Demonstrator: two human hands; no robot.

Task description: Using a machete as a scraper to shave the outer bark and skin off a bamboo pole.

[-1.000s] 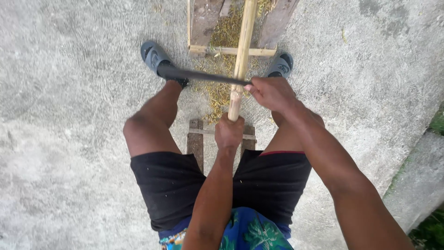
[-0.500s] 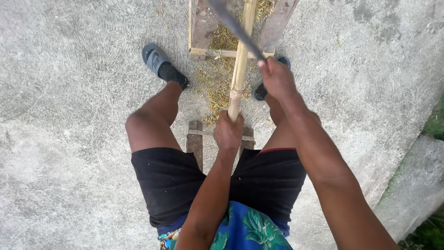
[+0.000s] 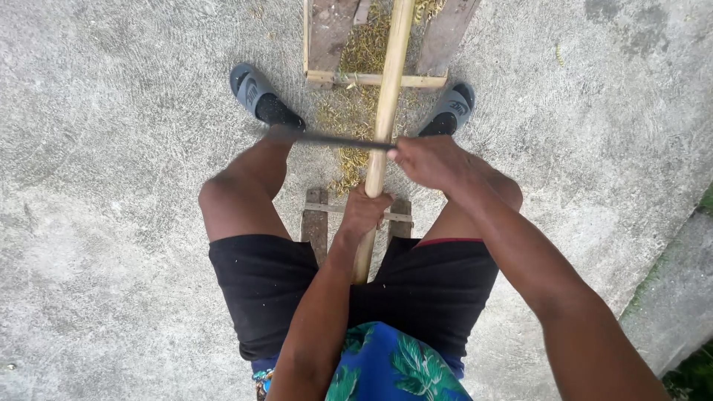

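I sit astride a low wooden bench [image 3: 321,217] on concrete. My left hand [image 3: 365,210] grips a long pale bamboo pole [image 3: 385,111] near its lower end, holding it lengthwise between my knees. My right hand [image 3: 425,160] holds the handle of a long dark blade [image 3: 327,138], which lies flat and crosswise, its edge against the left side of the pole just above my left hand. Yellowish shavings [image 3: 355,119] lie under the pole.
A wooden frame [image 3: 375,74] of planks and a thin crossbar stands ahead under the pole's far part. My feet in grey slide sandals [image 3: 256,93] rest either side of it. Rough concrete spreads around; a raised kerb [image 3: 672,297] with grass runs at the right.
The blade was raised up and pointing away half a second ago; now it has come back down, lying crosswise against the pole as it did a second ago. My left hand kept its grip.
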